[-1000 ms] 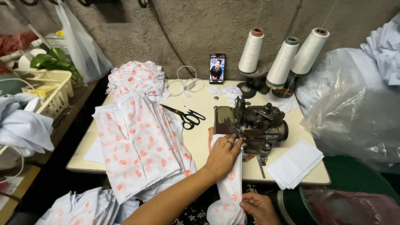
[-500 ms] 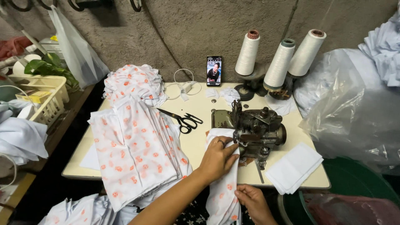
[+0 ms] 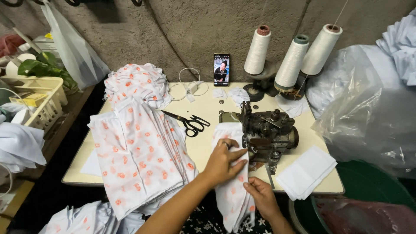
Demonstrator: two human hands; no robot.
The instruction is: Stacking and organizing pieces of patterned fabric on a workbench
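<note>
Head view: since the earlier frame, the left hand [image 3: 224, 161] has slid nearer the sewing machine [image 3: 268, 132], flat on the printed fabric strip [image 3: 231, 182]. The right hand [image 3: 261, 197] seemingly pinches its edge, overhanging the table [image 3: 208, 147] front; bare tabletop beside scissors [image 3: 188, 122].

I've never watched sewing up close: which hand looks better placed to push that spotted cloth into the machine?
Probably the left hand: it lies flat on the spotted cloth right beside the sewing machine. The right hand pinches the cloth lower, near the table edge.
</note>
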